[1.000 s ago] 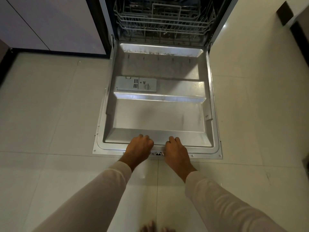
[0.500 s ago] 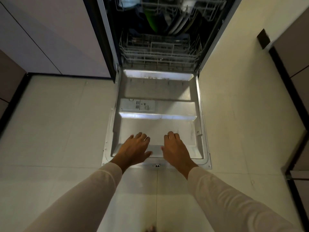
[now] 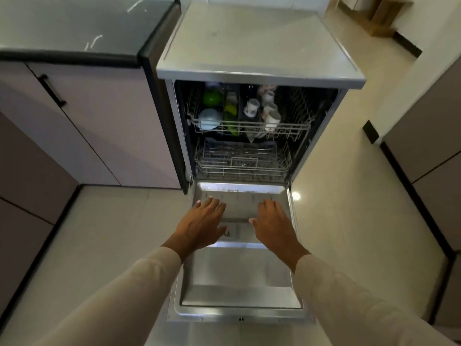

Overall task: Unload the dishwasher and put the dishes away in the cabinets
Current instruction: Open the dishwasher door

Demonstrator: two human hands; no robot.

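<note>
The dishwasher (image 3: 259,46) stands open with its door (image 3: 239,278) folded flat toward me. Its upper rack (image 3: 249,127) holds a green bowl (image 3: 212,98), a pale blue bowl (image 3: 210,119), a green item and several white cups (image 3: 272,116). The lower rack (image 3: 243,159) looks bare from here. My left hand (image 3: 202,227) and my right hand (image 3: 274,224) hover above the door's inner panel, fingers straight and spread, holding nothing.
A dark countertop (image 3: 74,28) over pale cabinet doors with a black handle (image 3: 53,90) runs along the left. More cabinets (image 3: 429,146) line the right side. Light floor tiles (image 3: 112,233) lie on both sides of the door.
Both hands left the door's front edge and moved forward over the inner panel. The view rose, so the upper rack and the dishwasher's top now show.
</note>
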